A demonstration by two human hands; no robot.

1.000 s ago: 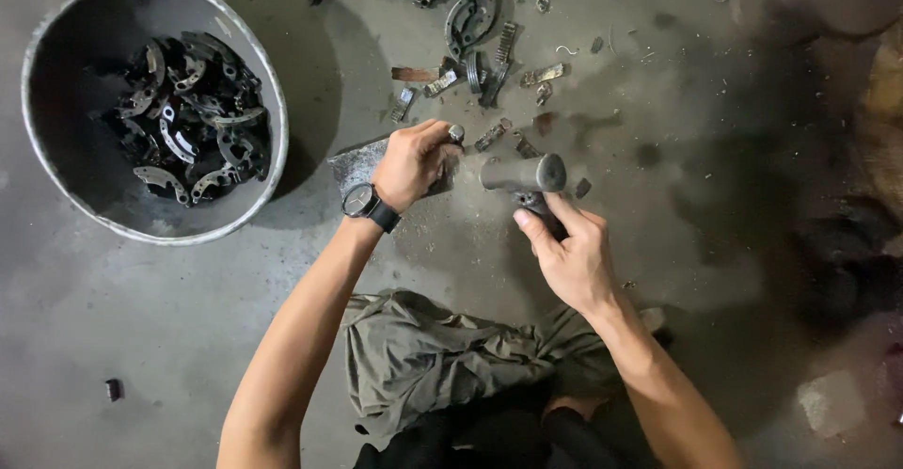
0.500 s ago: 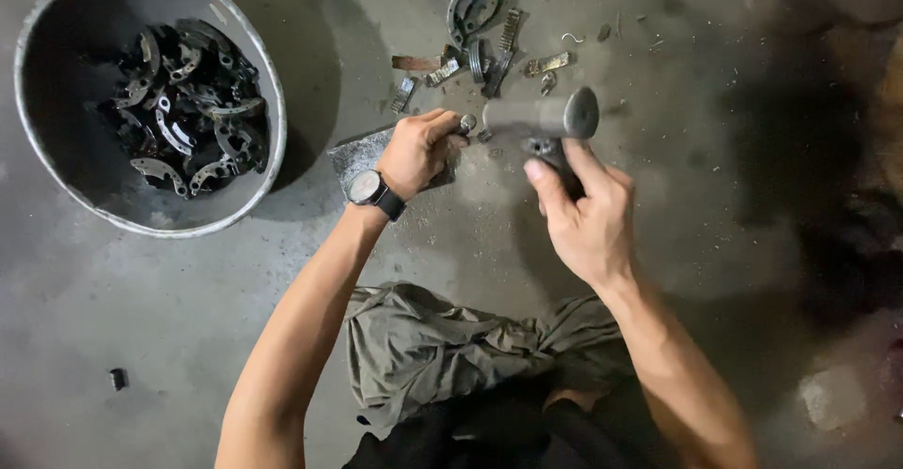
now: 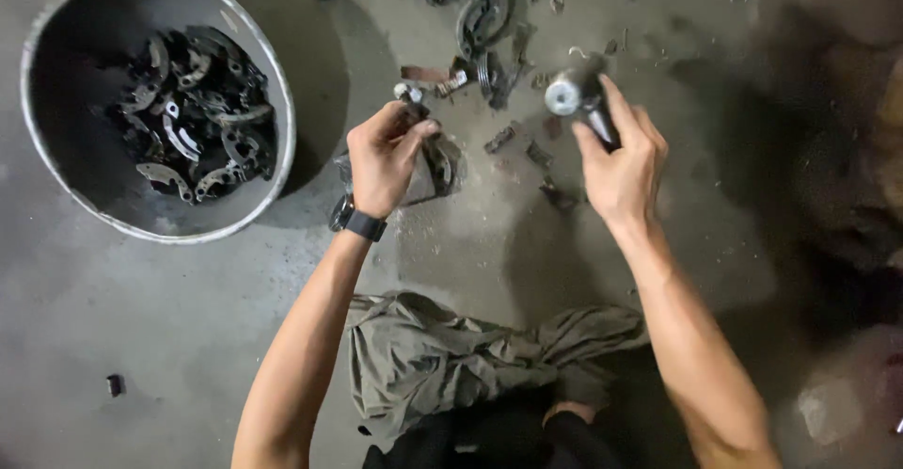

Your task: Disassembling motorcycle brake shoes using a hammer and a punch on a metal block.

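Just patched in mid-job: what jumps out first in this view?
The right hand at upper centre grips a hammer, its head raised. Beside it, the left hand pinches a curved metal part against the concrete floor. At upper left stands a metal bucket of similar parts.

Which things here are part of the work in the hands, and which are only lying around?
In use:
- left hand holding a curved metal part
- right hand holding a hammer

Lying about:
- metal bucket of dark curved parts
- pile of similar parts on the floor
- small scraps
- wristwatch, worn only
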